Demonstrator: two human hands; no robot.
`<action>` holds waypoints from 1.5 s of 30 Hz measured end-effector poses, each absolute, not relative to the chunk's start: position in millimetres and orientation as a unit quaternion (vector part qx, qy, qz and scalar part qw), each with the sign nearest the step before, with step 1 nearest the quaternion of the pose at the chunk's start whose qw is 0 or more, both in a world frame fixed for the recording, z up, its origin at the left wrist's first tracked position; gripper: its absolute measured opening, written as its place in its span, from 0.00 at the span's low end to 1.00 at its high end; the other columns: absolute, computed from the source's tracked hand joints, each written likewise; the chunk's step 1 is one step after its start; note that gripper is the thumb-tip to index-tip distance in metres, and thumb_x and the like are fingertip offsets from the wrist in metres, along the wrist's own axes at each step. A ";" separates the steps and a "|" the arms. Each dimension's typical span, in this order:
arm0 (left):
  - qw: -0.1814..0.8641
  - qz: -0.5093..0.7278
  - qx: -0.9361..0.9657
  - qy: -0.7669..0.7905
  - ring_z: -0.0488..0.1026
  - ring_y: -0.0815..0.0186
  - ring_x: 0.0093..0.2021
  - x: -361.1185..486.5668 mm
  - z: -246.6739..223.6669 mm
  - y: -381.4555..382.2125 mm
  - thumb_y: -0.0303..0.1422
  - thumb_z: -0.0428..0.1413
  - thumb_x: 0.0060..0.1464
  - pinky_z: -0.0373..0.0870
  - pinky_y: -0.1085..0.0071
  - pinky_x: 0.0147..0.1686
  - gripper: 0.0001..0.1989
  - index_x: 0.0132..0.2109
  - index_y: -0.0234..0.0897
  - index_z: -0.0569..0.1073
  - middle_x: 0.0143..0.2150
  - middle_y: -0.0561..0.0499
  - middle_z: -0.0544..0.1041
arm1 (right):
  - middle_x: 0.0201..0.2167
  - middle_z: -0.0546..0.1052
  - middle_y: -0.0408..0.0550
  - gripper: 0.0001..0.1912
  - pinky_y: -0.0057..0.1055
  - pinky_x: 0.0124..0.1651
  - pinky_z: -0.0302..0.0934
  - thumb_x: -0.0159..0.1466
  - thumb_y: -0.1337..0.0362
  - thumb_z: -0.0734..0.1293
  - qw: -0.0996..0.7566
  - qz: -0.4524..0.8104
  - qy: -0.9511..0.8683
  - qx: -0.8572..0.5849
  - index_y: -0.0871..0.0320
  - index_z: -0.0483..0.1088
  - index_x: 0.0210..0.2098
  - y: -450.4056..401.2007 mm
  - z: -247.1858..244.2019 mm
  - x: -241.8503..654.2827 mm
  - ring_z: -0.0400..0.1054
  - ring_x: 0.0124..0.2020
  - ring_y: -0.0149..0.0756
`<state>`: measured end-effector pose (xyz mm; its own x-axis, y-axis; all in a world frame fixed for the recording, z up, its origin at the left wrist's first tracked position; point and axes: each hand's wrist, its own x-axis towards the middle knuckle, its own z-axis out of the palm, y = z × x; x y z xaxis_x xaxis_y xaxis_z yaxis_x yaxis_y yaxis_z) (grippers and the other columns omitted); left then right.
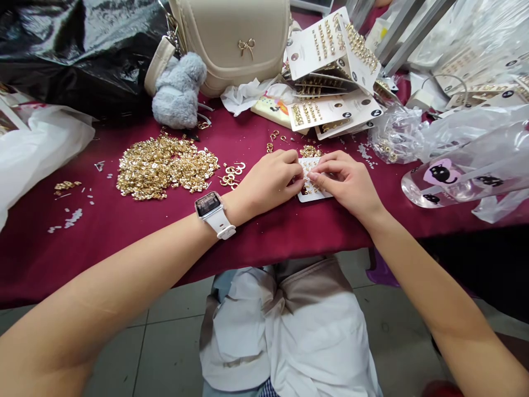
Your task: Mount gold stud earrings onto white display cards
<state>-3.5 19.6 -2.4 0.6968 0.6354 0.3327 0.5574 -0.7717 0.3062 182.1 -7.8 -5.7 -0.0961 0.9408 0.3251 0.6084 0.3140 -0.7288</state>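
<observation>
A white card (316,195) with small gold pieces on it lies on the dark red cloth near the table's front edge. My left hand (270,182), with a white-strapped watch on its wrist, rests at the card's left side, fingers curled; what they hold, if anything, is hidden. From the right, my right hand (345,179) reaches over the card with thumb and fingertips pressed together on something too small to name. Just behind the card sits a little heap of gold pieces (311,151). Several gold hooks (232,175) lie left of my left hand.
A large gold pile (159,168) lies on the left. Behind stand a beige bag (231,41) with a grey plush (179,94) and stacked earring cards (316,47). Plastic bags (475,160) cover the right, and a black bag (82,55) fills the back left.
</observation>
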 end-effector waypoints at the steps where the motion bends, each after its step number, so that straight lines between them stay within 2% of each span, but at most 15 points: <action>1: 0.091 0.213 0.917 0.326 0.69 0.63 0.38 -3.4 -2.4 19.6 0.30 0.51 0.61 0.67 0.67 0.42 0.11 0.36 0.31 0.77 0.37 0.45 0.73 | 0.35 0.75 0.46 0.03 0.36 0.44 0.64 0.55 0.63 0.71 0.391 0.212 -0.709 -0.547 0.55 0.78 0.28 -7.8 -5.4 182.1 0.70 0.40 0.38; 18: 0.075 0.197 0.917 0.339 0.69 0.62 0.38 -2.7 0.1 18.2 0.32 0.50 0.60 0.66 0.66 0.41 0.12 0.36 0.32 0.77 0.36 0.45 0.73 | 0.33 0.74 0.46 0.03 0.36 0.44 0.64 0.54 0.64 0.71 0.390 0.216 -0.716 -0.538 0.56 0.77 0.27 -10.5 -0.2 178.3 0.70 0.39 0.37; 28: 0.054 0.218 0.915 0.334 0.68 0.62 0.36 -0.9 -3.6 18.5 0.32 0.51 0.60 0.64 0.66 0.37 0.12 0.35 0.32 0.77 0.34 0.46 0.73 | 0.33 0.74 0.45 0.02 0.37 0.44 0.64 0.54 0.65 0.71 0.392 0.204 -0.721 -0.533 0.56 0.76 0.26 -10.0 -1.2 179.1 0.70 0.38 0.37; 45: 0.067 0.187 0.914 0.355 0.69 0.62 0.38 -0.2 0.8 17.1 0.31 0.52 0.60 0.65 0.66 0.40 0.11 0.36 0.32 0.78 0.37 0.45 0.73 | 0.33 0.75 0.46 0.03 0.36 0.44 0.63 0.55 0.63 0.70 0.373 0.229 -0.722 -0.536 0.56 0.76 0.27 -10.7 1.0 178.9 0.70 0.38 0.36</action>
